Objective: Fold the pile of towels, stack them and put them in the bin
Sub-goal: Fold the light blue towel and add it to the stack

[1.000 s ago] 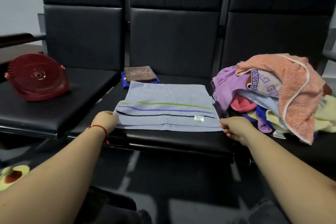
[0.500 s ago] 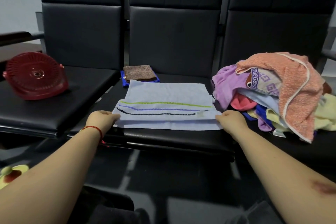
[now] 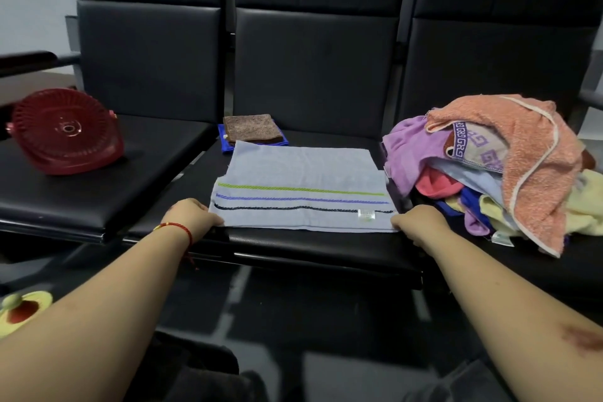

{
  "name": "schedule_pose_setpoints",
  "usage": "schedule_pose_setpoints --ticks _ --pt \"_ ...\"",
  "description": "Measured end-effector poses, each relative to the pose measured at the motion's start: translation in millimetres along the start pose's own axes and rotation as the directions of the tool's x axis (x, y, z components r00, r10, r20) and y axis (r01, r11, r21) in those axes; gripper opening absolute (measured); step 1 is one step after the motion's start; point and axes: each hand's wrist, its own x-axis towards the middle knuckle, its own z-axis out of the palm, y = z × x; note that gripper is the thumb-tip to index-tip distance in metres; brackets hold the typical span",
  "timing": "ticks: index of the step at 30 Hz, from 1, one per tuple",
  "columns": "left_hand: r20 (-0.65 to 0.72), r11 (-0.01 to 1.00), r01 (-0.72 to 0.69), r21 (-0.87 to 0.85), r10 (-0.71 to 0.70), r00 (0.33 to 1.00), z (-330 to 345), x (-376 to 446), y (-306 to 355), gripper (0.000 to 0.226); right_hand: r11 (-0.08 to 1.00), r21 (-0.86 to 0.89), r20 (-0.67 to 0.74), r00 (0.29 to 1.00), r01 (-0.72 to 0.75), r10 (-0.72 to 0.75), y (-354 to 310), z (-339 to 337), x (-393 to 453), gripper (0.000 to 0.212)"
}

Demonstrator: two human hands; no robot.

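Head view, near edge first: both forearms are reaching forward over the dark floor, a red cord bracelet point(image 3: 177, 228) sitting on the left wrist. The left hand point(image 3: 190, 216) is curling its fingers over the near left corner of the pale blue striped towel point(image 3: 301, 192), and the right hand point(image 3: 418, 221) is pinching the near right corner, so each hand is closed on cloth, not spread; the exact finger hold under the hem is hidden. The towel is lying on the middle black seat point(image 3: 313, 246), already doubled once, green, purple and black stripes running across and a small white label point(image 3: 366, 214) facing up; gripping both near corners is probably keeping the edge taut and square for the next fold away from the body. To the right, the unfolded pile of towels point(image 3: 496, 170) is heaping on the neighbouring seat, just beside the working towel, within easy reach. Behind, a folded brown towel point(image 3: 251, 128) is resting on a folded blue towel point(image 3: 225, 143), the stack being started near the backrest. Far left, the red slatted bin point(image 3: 65, 132) is lying tipped on its side, well apart, waiting for the stack.
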Motion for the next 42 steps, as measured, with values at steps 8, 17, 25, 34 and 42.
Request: schedule_pose_setpoints --ticks 8,17,25,34,42 --pt "-0.019 0.996 -0.075 0.043 0.075 0.997 13.6 6.9 2.2 0.017 0.985 0.164 0.053 0.997 0.044 -0.053 -0.1 -1.3 -5.5 0.019" --pt "0.061 0.996 0.025 0.084 -0.03 0.998 8.1 8.5 6.0 0.019 0.951 0.299 0.052 0.996 -0.082 0.069 -0.1 -1.7 -5.4 0.008" --pt "0.202 0.918 0.2 -0.344 -0.135 0.97 -1.3 -5.5 5.1 0.018 0.768 0.605 0.247 0.967 -0.21 0.069 -6.3 -17.5 -24.0 0.011" --pt "0.323 0.212 0.291 -0.933 0.132 0.937 -57.3 -50.9 23.4 0.024 0.247 0.943 0.264 0.953 -0.223 -0.147 -41.1 -72.0 -72.9 0.019" --pt "0.058 0.0 0.064 -0.998 0.42 0.906 -146.1 -104.7 56.5 0.015 -0.028 1.0 -0.019 0.933 0.009 -0.359 -78.9 -160.3 -139.2 0.018"
